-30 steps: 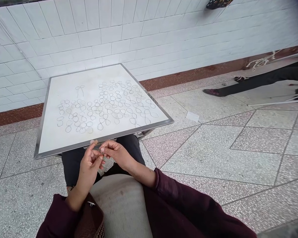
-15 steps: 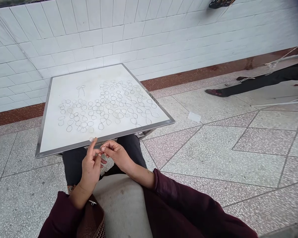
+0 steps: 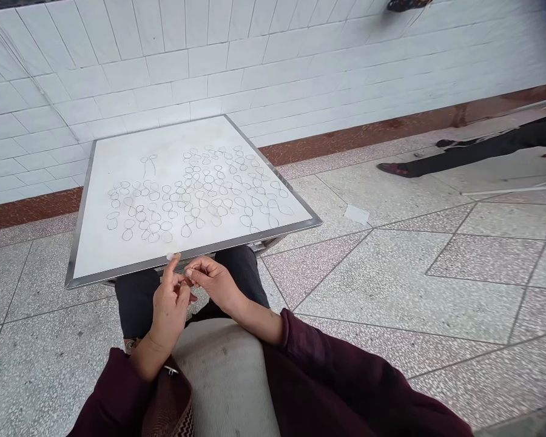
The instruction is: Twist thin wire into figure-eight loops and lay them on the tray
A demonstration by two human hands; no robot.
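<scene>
My left hand (image 3: 170, 306) and my right hand (image 3: 213, 280) meet just below the near edge of a low white board with a metal rim (image 3: 118, 276). Both pinch something very thin between their fingertips, too small to name. The left forefinger points up toward the rim. Several thin wire loops (image 3: 195, 194) shaped like figure-eights lie spread over the board. I sit with my dark-trousered legs under the board and a grey cushion (image 3: 222, 376) on my lap.
A white tiled wall (image 3: 255, 60) with a reddish skirting stands behind the board. Terrazzo floor (image 3: 391, 273) stretches to the right. Another person's dark-trousered leg and shoe (image 3: 395, 169) lie on the floor at the far right, beside pale rods.
My hands have stayed together at the board's edge. The left forefinger has straightened upward and the fingertips have shifted slightly.
</scene>
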